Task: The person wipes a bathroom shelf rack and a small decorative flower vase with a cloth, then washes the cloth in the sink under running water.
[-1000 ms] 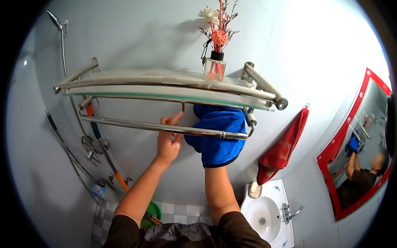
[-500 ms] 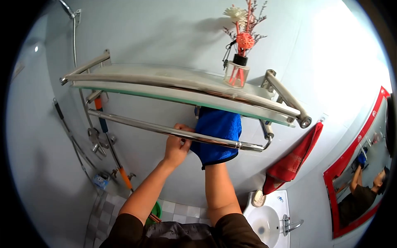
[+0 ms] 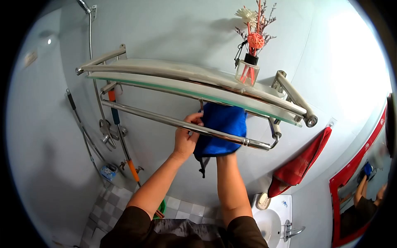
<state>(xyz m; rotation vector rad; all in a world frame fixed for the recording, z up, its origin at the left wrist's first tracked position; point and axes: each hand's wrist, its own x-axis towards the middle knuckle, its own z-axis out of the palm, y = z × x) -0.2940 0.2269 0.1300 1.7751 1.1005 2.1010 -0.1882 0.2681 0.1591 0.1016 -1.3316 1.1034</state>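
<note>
A blue cleaning mitt [image 3: 221,128] with a dark hem and a hanging cord covers my right hand, whose fingers are hidden. The mitt is beneath the glass shelf [image 3: 173,84], behind the lower chrome towel bar [image 3: 165,120]. Beside the mitt's left edge is my left hand [image 3: 186,138], fingers curled closed behind the bar. Its fingertips are close to a small metal hook [image 3: 201,105] hanging under the shelf. Whatever they pinch, if anything, cannot be made out.
A glass diffuser bottle [image 3: 247,72] with dried flowers stands on the shelf. A red cloth [image 3: 300,165] hangs at right above a white sink [image 3: 285,206], near a red-framed mirror [image 3: 336,206]. Orange-and-green poles [image 3: 115,113] and shower fittings [image 3: 108,132] are at left.
The view has shifted slightly left. My left hand has risen toward the hook, and the mitt has turned and moved up a little, its cord now dangling below.
</note>
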